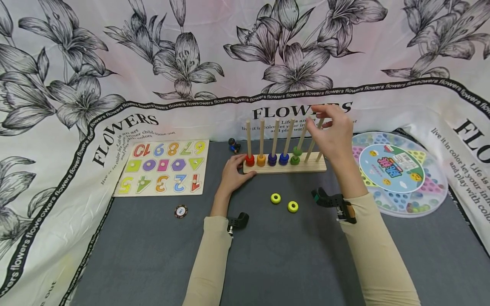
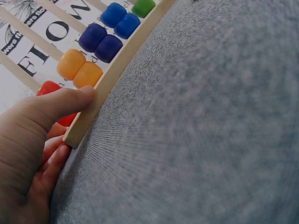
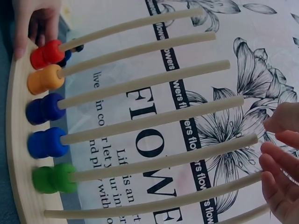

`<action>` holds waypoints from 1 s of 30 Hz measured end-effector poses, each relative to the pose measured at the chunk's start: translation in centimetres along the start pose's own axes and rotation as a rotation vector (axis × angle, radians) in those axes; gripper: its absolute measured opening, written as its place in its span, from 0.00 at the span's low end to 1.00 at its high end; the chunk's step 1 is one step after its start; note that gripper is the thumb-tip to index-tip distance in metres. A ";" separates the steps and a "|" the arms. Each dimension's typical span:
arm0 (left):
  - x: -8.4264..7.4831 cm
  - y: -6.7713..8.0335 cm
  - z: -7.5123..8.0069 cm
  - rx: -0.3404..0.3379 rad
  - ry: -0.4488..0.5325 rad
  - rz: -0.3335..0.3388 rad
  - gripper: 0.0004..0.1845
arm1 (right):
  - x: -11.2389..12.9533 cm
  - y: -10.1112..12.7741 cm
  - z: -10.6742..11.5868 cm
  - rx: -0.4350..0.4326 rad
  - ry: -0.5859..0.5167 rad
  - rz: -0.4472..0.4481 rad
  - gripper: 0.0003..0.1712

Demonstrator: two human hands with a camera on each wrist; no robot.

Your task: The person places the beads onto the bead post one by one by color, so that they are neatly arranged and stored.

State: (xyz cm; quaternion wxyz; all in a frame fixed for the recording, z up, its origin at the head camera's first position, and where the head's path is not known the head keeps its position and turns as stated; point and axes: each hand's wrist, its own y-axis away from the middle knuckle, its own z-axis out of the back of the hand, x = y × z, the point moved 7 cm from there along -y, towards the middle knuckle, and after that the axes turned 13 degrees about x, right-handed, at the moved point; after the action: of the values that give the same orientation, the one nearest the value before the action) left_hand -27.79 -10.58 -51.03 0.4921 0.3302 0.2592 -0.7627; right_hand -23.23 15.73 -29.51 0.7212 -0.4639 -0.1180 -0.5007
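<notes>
A wooden bead stacker (image 1: 285, 169) with a row of upright pegs stands at the back of the grey cloth. My left hand (image 1: 231, 174) grips the left end of its base, thumb on the front edge. Red, orange (image 2: 87, 74), dark blue (image 3: 45, 108), blue (image 3: 47, 143) and green beads (image 3: 54, 178) sit in pairs on separate pegs; the pegs at the right end carry none. My right hand (image 1: 334, 131) is up by the tops of the right-hand pegs, with nothing seen between its fingers. Two yellow beads (image 1: 271, 199) lie on the cloth in front.
On the left lies a number and shape puzzle board (image 1: 157, 172), with a round chip (image 1: 181, 211) below it. A small dark figurine (image 1: 234, 145) stands behind the stacker's left end. To the right is a round game board (image 1: 432, 170) with a printed centre. Flower-printed fabric hangs behind.
</notes>
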 end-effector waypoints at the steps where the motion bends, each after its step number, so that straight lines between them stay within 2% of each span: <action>1: 0.0 0.0 0.0 -0.001 0.000 -0.002 0.36 | 0.1 0.1 0.1 -0.003 0.001 0.008 0.15; 5: -0.2 -0.1 0.0 -0.003 0.001 -0.007 0.36 | -0.1 0.9 0.1 0.002 -0.032 0.037 0.14; 13: -0.3 -0.1 0.1 -0.007 0.005 -0.010 0.36 | -2.1 4.3 -1.4 0.110 -0.147 -0.056 0.14; 22: -0.2 -0.2 0.1 -0.010 -0.010 -0.002 0.36 | -4.6 9.0 -5.8 0.411 -0.190 -0.171 0.17; 30: -0.2 -0.1 0.0 -0.010 -0.016 -0.001 0.36 | -5.0 12.6 -10.0 0.631 -0.206 -0.163 0.22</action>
State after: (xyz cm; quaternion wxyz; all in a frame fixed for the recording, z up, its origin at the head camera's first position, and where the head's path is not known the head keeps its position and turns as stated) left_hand -27.83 -10.43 -50.92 0.4953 0.3216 0.2592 -0.7642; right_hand -18.10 11.81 -45.06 0.7711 -0.2551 -0.3759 -0.4460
